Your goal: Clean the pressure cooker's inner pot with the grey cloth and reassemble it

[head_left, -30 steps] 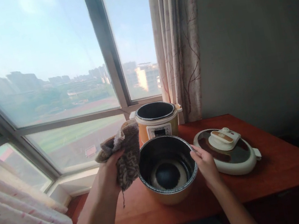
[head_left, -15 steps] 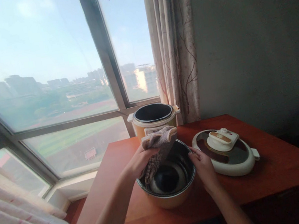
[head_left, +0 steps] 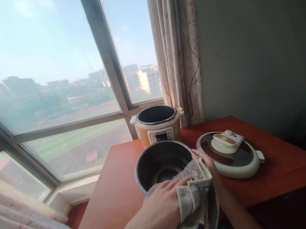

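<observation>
A dark metal inner pot point(head_left: 157, 162) stands on the red-brown wooden table point(head_left: 119, 197), tilted toward me. My left hand point(head_left: 160, 216) presses a grey patterned cloth point(head_left: 197, 200) over the pot's near rim. My right hand point(head_left: 206, 160) holds the pot's right rim, mostly hidden behind the cloth. Behind the pot sits the orange-and-white cooker body point(head_left: 158, 124), without its lid. The cooker's round lid point(head_left: 230, 154) lies flat to the right of the pot.
A large window point(head_left: 50, 88) runs along the left and back. A patterned curtain point(head_left: 178, 44) hangs in the corner next to a grey wall point(head_left: 260, 43). Another light curtain point(head_left: 16, 225) hangs at the lower left. The table's right edge drops off into shadow.
My left hand has carried the cloth from the left of the pot, into it, and now over its near rim. The pot has tipped toward me. My right hand stays on the rim.
</observation>
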The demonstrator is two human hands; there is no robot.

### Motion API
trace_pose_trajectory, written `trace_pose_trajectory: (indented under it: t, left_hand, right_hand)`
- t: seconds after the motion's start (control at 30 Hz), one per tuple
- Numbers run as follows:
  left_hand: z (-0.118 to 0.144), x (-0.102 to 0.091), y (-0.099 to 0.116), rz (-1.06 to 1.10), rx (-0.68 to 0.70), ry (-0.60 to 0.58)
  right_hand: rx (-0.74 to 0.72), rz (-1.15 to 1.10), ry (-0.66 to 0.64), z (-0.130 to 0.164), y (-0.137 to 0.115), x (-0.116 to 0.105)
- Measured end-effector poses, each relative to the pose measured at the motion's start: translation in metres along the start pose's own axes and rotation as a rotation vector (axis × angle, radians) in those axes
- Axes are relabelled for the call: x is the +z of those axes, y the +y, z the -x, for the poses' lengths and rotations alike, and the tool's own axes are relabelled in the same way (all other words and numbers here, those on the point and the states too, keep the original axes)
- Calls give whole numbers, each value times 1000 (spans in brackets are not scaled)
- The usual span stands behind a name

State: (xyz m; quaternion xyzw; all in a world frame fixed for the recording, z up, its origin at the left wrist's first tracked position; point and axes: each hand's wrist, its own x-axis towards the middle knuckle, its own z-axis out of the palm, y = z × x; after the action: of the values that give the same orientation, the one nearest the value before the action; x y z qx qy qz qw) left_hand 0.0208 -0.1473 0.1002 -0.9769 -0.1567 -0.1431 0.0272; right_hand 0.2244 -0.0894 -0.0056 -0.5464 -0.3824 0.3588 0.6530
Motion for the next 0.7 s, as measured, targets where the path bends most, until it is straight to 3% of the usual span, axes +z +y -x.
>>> trace_pose_trajectory:
  t: [0.13,0.27,0.43,0.57,0.7]
  left_hand:
    - [10,25,13,-186,75,117]
    - [21,55,15,-280,207,270]
    - [28,74,11,-328,220,264]
    - [30,81,12,-391,207,239]
    - [29,85,14,-360,196,305]
  right_hand:
    - [56,-46,-45,2,-3,-1]
    - [137,-101,-186,5,-9,-6]
    - [264,-226,-329,-4,-12,-18]
    - [211,-89,-347,-18,-16,-30]
    - [187,127,-291,-19,-30,-42]
